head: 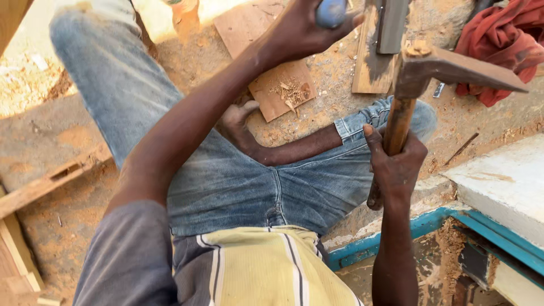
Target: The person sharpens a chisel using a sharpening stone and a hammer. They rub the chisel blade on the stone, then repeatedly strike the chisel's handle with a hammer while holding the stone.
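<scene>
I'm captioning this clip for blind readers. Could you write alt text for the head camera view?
Right hand grips a wooden-handled adze; left hand holds a blue-handled tool upright on a plank, above sandy ground.

Rusty adze [447, 71] on wooden handle, raised; blue-handled tool [331, 11] upright.

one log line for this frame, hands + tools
left hand: grips blue handle | right hand: grips wooden shaft of adze, head raised | seated, jeans | red cloth right
</scene>
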